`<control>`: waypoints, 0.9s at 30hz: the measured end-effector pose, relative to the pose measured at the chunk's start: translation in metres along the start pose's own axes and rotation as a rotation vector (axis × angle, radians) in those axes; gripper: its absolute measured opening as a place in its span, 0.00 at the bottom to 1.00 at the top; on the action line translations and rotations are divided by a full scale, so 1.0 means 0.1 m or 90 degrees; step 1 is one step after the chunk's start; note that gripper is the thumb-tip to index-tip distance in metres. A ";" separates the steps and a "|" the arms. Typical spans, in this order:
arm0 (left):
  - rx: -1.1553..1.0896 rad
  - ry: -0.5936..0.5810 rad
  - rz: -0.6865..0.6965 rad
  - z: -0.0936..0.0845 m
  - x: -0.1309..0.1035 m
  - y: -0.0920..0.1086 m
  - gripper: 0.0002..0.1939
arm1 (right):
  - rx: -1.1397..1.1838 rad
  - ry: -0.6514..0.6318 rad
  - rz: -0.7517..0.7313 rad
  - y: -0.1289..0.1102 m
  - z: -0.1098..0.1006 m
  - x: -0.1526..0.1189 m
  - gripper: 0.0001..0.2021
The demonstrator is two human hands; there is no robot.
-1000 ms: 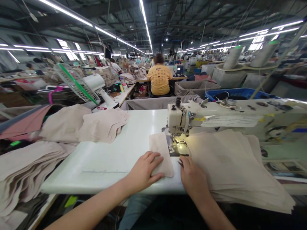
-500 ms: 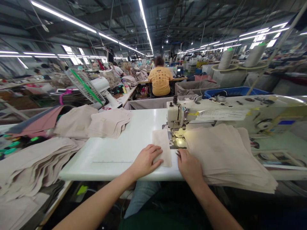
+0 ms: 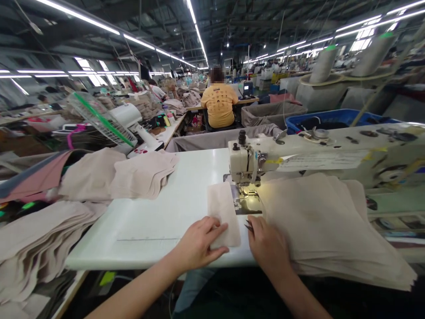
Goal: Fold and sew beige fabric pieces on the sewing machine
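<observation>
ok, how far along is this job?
Done: can't tell; no seams readable on the beige stacks.
In hand: left hand on a small beige panel, right hand holding a dark tool.
Left: probably sewing that panel, which lies beside the presser foot, not under it.

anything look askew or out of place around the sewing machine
Yes, mildly: the beige fabric stack by the sewing machine is fanned unevenly, and its near right corner juts past the front edge of the table. Nothing looks spilled.

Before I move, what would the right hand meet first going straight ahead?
The right hand would likely meet the metal plate just past its fingertips, then perhaps the presser foot; height is unclear.
</observation>
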State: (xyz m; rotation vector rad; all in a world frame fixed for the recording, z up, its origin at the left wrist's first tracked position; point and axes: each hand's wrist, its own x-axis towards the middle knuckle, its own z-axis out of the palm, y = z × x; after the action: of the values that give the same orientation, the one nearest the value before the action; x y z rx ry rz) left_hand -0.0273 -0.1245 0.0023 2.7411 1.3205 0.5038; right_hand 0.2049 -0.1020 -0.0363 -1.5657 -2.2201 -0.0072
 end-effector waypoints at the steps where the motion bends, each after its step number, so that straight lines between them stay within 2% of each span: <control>1: -0.001 -0.006 -0.003 0.00 0.00 -0.01 0.23 | 0.005 -0.005 -0.008 0.01 0.00 0.00 0.10; 7: -0.020 -0.022 -0.009 -0.02 0.01 0.01 0.17 | 0.021 0.006 0.000 0.01 0.04 -0.04 0.14; 10: -0.016 -0.018 -0.014 -0.03 0.10 -0.09 0.16 | 0.033 0.004 -0.015 0.01 0.05 -0.04 0.14; 12: 0.010 -0.017 -0.016 -0.03 0.25 -0.27 0.15 | 0.032 0.008 -0.010 0.00 0.05 -0.03 0.14; 14: 0.044 -0.013 -0.029 -0.01 0.45 -0.53 0.15 | 0.025 0.009 0.002 -0.02 0.04 0.00 0.13; 17: 0.080 0.047 -0.100 0.07 0.80 -0.93 0.18 | 0.030 -0.035 0.028 -0.09 -0.04 0.06 0.12; 19: 0.098 0.109 -0.157 0.16 0.99 -1.08 0.20 | 0.067 -0.087 0.050 -0.11 -0.16 0.10 0.11; 21: 0.094 0.128 -0.134 0.25 1.08 -1.11 0.21 | 0.146 -0.121 0.035 -0.09 -0.34 0.12 0.13; 24: 0.068 0.097 -0.038 0.34 1.01 -1.00 0.19 | 0.215 -0.089 0.045 0.07 -0.69 0.10 0.15; 25: 0.059 0.089 -0.019 0.35 0.95 -0.94 0.19 | 0.207 -0.069 0.068 0.16 -0.80 0.07 0.16; 27: 0.039 0.075 -0.003 0.34 0.83 -0.83 0.19 | 0.174 -0.089 0.063 0.36 -0.99 0.01 0.13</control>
State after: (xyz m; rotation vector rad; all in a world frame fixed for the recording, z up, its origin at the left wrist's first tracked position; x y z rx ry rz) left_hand -0.0307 -0.0050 -0.0241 2.7971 1.3894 0.6436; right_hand 0.2704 -0.1115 0.0461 -1.5606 -2.1346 0.4278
